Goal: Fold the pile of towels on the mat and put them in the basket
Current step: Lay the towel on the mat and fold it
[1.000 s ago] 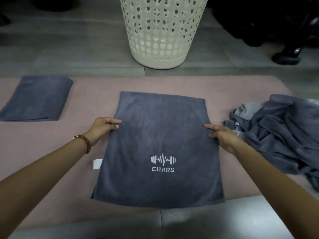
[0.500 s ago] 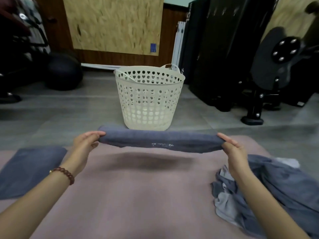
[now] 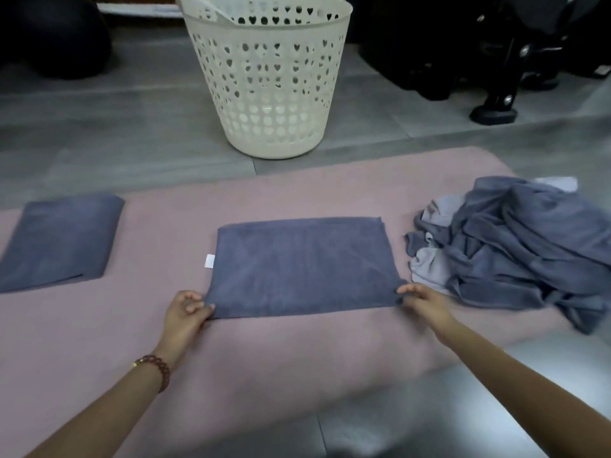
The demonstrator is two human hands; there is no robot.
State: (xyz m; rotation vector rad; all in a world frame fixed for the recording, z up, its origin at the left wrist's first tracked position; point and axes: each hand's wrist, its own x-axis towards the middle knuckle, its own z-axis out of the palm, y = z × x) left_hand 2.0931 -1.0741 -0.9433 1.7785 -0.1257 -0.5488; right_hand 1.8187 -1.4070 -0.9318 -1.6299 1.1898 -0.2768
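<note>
- Pinches the near left corner of the grey towel (image 3: pixel 302 269) with the left hand (image 3: pixel 185 312), thumb and curled fingers closed on the hem.
- Grips the near right corner with the right hand (image 3: pixel 421 300), fingers bent onto the cloth, finer detail lost to blur.
- Keeps both palms low against the pink mat (image 3: pixel 297 352).
- Folded into a wide rectangle, flat in the middle of the mat, white label (image 3: pixel 209 261) poking out at the left edge.
- Well apart to the left, a second folded towel (image 3: pixel 62 239).
- Just beside on the right, the crumpled pile of towels (image 3: pixel 515 246).
- Beyond the mat, upright on the floor, a cream perforated basket (image 3: pixel 271 77).
- On the left wrist, a beaded bracelet (image 3: pixel 155 370).
</note>
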